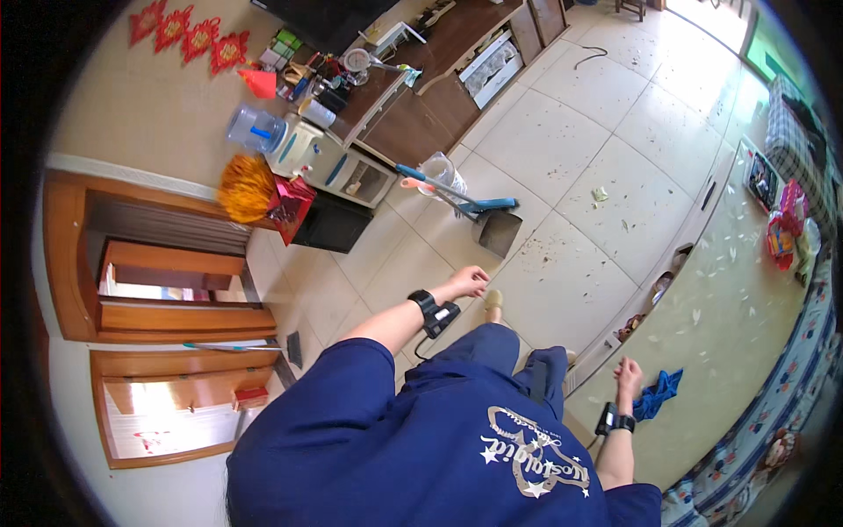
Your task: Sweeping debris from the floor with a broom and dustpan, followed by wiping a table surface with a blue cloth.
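My left hand (469, 282), empty with loosely bent fingers, is held out over the floor tiles. Beyond it are a grey dustpan (498, 232) and a blue broom head (494, 204), their handles leaning by a white bin (442, 172). Dirt bits (560, 250) and a pale green scrap (599, 194) lie scattered on the tiles. My right hand (629, 374), with bent fingers and no object visible in it, is at the edge of the long table (711, 316). A crumpled blue cloth (658, 394) lies on the table beside it. Each wrist wears a black strapped device.
A brown cabinet (421, 122), a water dispenser (329, 161) and a black box (332, 221) line the left wall. Another broom (294, 349) rests near the doorways. The long table borders the floor at right, with a tray (762, 178) and red packages (780, 240) on it.
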